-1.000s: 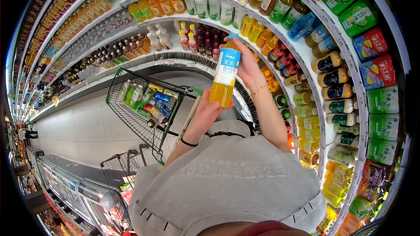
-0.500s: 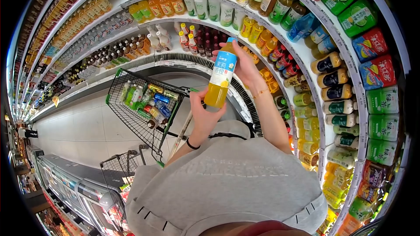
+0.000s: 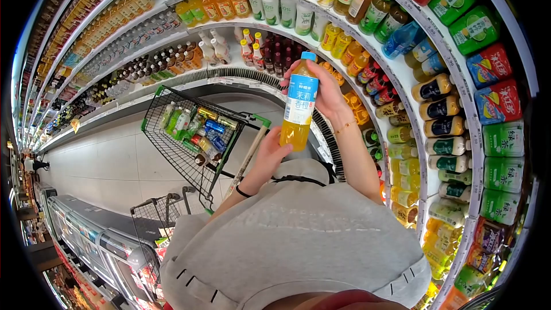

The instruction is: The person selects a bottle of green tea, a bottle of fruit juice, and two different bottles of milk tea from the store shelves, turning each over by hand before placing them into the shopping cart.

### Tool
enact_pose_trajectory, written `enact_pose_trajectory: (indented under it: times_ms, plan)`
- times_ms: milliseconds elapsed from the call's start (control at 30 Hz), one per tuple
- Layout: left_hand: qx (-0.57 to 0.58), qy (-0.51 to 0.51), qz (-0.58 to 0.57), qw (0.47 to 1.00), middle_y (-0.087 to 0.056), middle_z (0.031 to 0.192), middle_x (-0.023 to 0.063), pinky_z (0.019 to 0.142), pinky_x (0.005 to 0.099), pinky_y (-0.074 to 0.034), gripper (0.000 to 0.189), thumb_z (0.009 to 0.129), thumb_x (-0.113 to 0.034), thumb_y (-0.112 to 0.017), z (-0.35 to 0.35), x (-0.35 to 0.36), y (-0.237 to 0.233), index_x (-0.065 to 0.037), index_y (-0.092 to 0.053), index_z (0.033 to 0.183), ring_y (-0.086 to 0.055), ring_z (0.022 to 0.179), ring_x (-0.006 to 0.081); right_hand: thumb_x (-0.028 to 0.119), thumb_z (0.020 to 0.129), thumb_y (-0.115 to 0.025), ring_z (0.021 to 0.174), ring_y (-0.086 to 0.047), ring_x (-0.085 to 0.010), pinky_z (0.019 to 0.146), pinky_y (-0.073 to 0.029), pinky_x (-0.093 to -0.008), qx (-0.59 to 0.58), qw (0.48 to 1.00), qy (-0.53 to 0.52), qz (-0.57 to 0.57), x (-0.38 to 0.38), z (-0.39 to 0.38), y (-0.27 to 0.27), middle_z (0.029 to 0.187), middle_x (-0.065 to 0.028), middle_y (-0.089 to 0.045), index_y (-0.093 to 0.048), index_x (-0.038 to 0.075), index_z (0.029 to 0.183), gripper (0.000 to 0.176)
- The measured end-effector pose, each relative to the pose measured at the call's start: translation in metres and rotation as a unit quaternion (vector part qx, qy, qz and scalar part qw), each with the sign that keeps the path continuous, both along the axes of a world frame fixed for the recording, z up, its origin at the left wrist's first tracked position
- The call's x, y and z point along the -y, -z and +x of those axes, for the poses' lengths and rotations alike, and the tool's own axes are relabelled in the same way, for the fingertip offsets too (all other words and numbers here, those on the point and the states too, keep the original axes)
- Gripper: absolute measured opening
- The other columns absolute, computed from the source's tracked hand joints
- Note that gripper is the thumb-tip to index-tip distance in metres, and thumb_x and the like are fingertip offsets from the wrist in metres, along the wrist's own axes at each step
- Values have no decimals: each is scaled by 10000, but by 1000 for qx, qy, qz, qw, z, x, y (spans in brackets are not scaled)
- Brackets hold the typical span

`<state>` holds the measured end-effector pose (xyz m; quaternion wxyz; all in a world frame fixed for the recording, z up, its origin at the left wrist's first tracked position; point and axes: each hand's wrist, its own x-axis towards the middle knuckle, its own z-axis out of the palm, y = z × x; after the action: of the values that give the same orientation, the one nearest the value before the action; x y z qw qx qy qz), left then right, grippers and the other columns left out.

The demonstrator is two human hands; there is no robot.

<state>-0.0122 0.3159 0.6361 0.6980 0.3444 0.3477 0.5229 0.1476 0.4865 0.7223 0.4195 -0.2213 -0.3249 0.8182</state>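
In front of my body I hold a bottle of yellow-orange drink (image 3: 299, 103) with a blue cap and a blue-and-white label. It stands slightly tilted, its label turned toward me. My right hand (image 3: 328, 93) wraps round the upper part from behind, fingertips showing at the far side. Low down, my left hand (image 3: 271, 152) is closed against the bottle's base, thumb along the bottom edge; its other fingers are partly hidden. Beyond the left hand is a wire shopping cart (image 3: 198, 177) holding several drink bottles and cans (image 3: 213, 132).
Curved store shelves (image 3: 252, 27) packed with drinks run along the far side and round to the right. Green multipacks (image 3: 502, 172) sit on the right shelf. A second cart (image 3: 150, 218) stands at lower left, beside a glass-topped freezer (image 3: 92, 241). Tiled floor (image 3: 103, 163) lies between.
The bottle has turned so its label faces me more fully, and it has shifted slightly right. My left hand has loosened from round the base and moved a little lower.
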Motion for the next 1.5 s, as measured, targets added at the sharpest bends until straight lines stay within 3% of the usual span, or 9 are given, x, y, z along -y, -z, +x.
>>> enact_pose_trajectory:
  times_ms: [167,333,467,533,767,867,1033,1367,1500]
  plan:
    - [-21,-27,-5,999,-650,1191,90,987,328,-505,460,849,33,-751,4,1,-32,-32,-498,1228,-639,1105,163,381,1057,-497,1117,-678,-297,937,-585,-466,0,999,-2,38,7,-6,-4,1145,-146,-670,-606,4,1206,420]
    - [-82,-73,45,993,-653,1165,94,989,331,-503,537,759,26,-846,7,0,-12,-49,-499,1162,-639,1109,164,372,1042,-549,1145,-660,-240,979,-538,-379,237,949,37,204,15,-3,-9,1232,-141,-664,-588,11,1295,443]
    - [-148,-110,109,977,-648,1140,79,1000,337,-498,604,703,7,-898,0,-7,9,-61,-489,1143,-642,1100,166,347,1003,-619,1125,-654,-218,968,-528,-367,228,940,1,255,25,4,-22,1226,-131,-669,-602,9,1281,438]
    - [-143,-90,118,979,-635,1149,76,1014,342,-489,627,689,11,-904,-8,-16,11,-63,-487,1150,-633,1111,166,190,982,-656,1125,-629,-154,991,-492,-343,183,941,-44,281,32,9,-28,1202,-59,-686,-627,27,1261,324]
    - [-98,-30,127,987,-580,1195,69,1083,369,-437,680,654,21,-917,-17,-28,1,-66,-482,1169,-579,1188,171,281,902,-724,1116,-647,-234,1009,-488,-391,175,900,-74,394,45,14,-60,1159,-132,-690,-673,-11,1161,393]
    - [-109,-36,135,984,-579,1167,68,1064,368,-445,665,669,17,-908,-11,-27,-10,-67,-467,1159,-586,1158,167,265,911,-706,1091,-663,-236,992,-508,-396,182,905,-60,380,45,11,-61,1150,-134,-699,-675,-5,1162,370]
    - [-101,-48,98,989,-572,1150,72,1006,350,-472,639,698,-11,-905,-3,-8,-21,-68,-446,1139,-587,1122,150,268,970,-635,1006,-694,-177,931,-532,-331,166,978,41,122,27,4,-47,1093,-100,-740,-711,6,1103,303]
    - [28,-61,-62,996,-573,1232,102,1005,323,-484,628,810,-22,-825,-8,13,-52,-13,-427,1296,-583,1179,173,347,1004,-584,1054,-707,-328,927,-578,-453,37,999,16,-1,10,-2,-18,1173,-200,-706,-643,-15,1193,412]
    - [-77,-110,28,991,-582,1218,104,997,323,-487,628,789,-28,-835,-4,16,-46,-13,-431,1270,-595,1149,169,382,1018,-547,1171,-655,-353,989,-547,-520,-30,999,-20,-20,14,-9,-14,1278,-235,-649,-584,-28,1295,496]
